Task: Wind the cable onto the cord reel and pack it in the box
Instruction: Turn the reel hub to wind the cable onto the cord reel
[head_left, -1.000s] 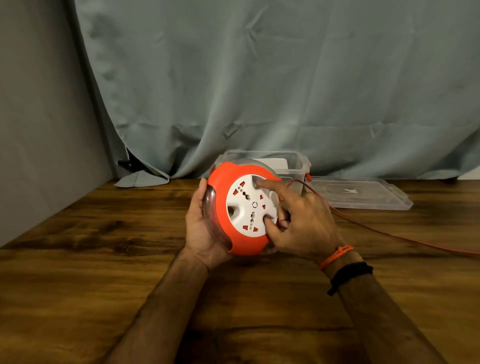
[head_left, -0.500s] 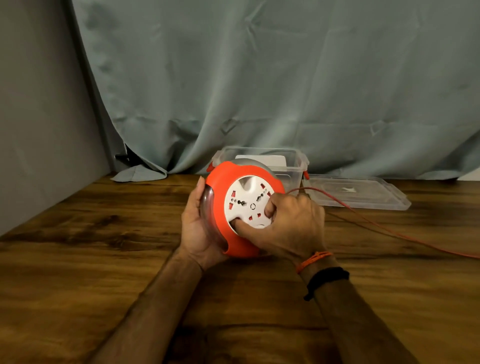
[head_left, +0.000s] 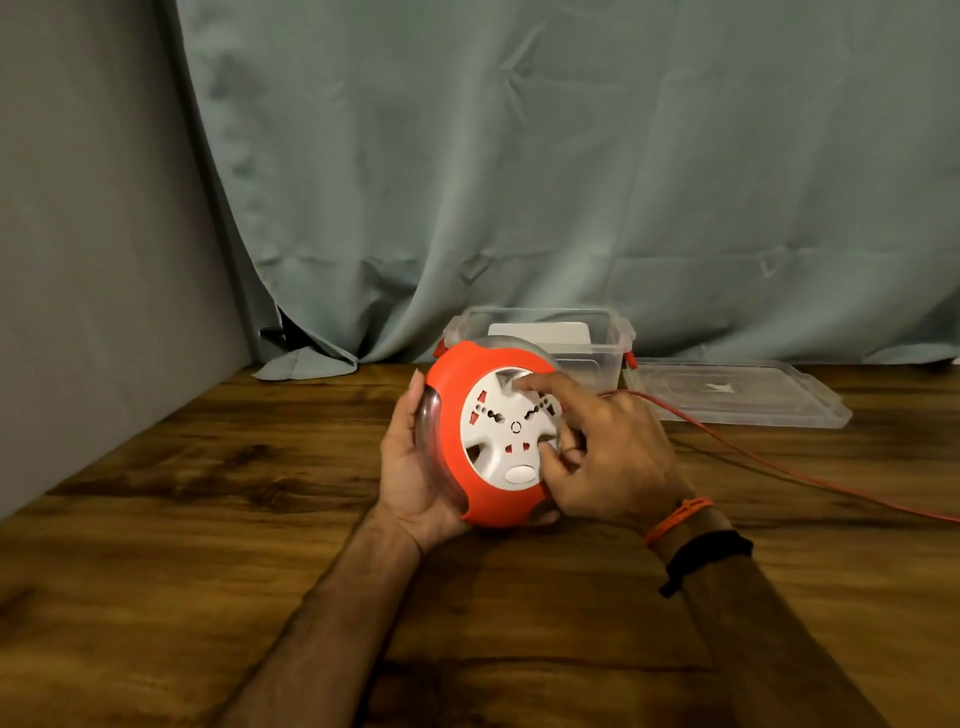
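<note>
Spanning the foreground, a dark wooden table (head_left: 208, 519) meets a grey wall (head_left: 78, 208) at left and a grey-green curtain (head_left: 519, 156) behind. Orange cord reel (head_left: 467, 374) stands on edge mid-table, cradled by the left hand (head_left: 410, 467). Right hand (head_left: 613, 457) grips its white socket face, index finger and thumb hooked into recesses. Orange cable (head_left: 779, 462) trails right. Clear box (head_left: 597, 343) behind reel; lid (head_left: 737, 395) beside it. No legible writing.
</note>
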